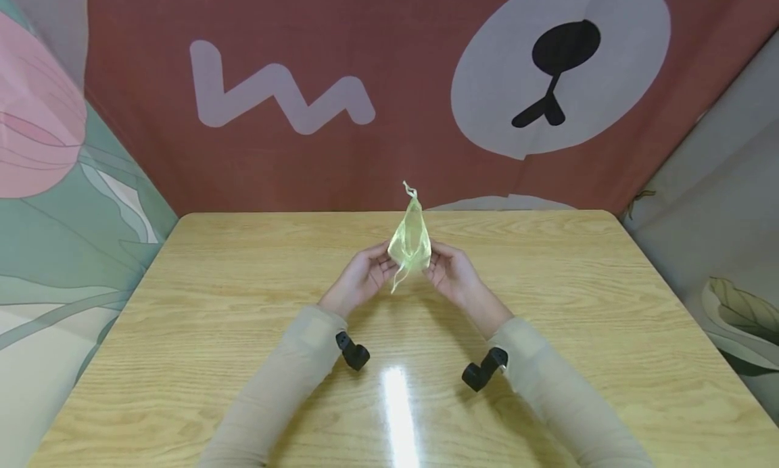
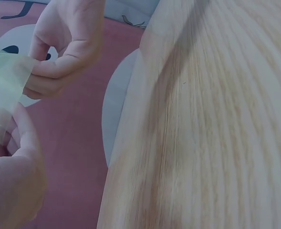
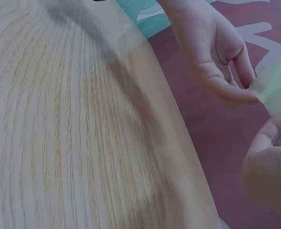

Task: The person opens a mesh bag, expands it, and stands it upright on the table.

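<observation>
A small sheer yellow-green drawstring pouch (image 1: 410, 241) is held up over the table between two hands. Its white cord (image 1: 410, 190) sticks up from the far tip, and another cord end dangles at the near side. My left hand (image 1: 363, 276) pinches the pouch's left edge between thumb and fingers. On the opposite edge, my right hand (image 1: 455, 273) pinches the cloth the same way. Seen from the left wrist, the thin fabric (image 2: 4, 81) spans the space between the right hand (image 2: 66, 43) above and the left hand (image 2: 16, 176) below.
A light wood-grain table (image 1: 243, 265) lies under both forearms, with a bright light reflection near its front. Behind it hangs a red-brown cloth (image 1: 335, 164) with a cartoon face. Patterned curtains (image 1: 55, 251) flank the sides. Small black devices (image 1: 485, 370) sit on both sleeved wrists.
</observation>
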The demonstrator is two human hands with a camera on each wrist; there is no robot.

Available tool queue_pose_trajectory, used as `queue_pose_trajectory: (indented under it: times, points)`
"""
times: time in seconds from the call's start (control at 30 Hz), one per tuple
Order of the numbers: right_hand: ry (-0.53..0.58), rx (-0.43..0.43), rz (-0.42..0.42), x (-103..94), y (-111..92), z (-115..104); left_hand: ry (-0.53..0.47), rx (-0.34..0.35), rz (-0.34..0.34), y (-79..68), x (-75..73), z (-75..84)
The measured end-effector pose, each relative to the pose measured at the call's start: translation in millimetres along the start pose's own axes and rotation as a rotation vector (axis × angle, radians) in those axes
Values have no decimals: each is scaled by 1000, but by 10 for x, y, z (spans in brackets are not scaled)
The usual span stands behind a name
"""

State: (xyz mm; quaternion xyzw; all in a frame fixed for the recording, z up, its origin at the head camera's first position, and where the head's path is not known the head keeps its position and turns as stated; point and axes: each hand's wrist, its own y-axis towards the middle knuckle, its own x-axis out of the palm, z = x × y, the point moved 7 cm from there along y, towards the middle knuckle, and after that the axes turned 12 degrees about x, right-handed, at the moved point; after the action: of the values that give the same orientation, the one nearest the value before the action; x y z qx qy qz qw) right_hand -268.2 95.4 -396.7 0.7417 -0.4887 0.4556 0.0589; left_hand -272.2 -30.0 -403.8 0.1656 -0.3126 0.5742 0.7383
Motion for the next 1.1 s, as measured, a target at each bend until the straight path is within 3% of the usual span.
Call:
queue_pose_trajectory:
  times: [0.17, 0.53, 0.9, 0.97, 1.1]
  points:
    - [-23, 37, 41, -25, -13, 15, -33, 1, 8, -6, -1, -5]
    - [-61, 162, 125, -109, -8, 35, 21, -68, 35, -43, -94, -60]
    - [-76, 189, 116, -118, -6, 65, 70, -88, 17, 16, -230, -134]
    - [-73, 194, 112, -121, -2, 80, 24, -77, -34, 107, -338, -214]
    - [-71, 204, 100, -123, 1, 108, 12, -91, -29, 91, -348, -228]
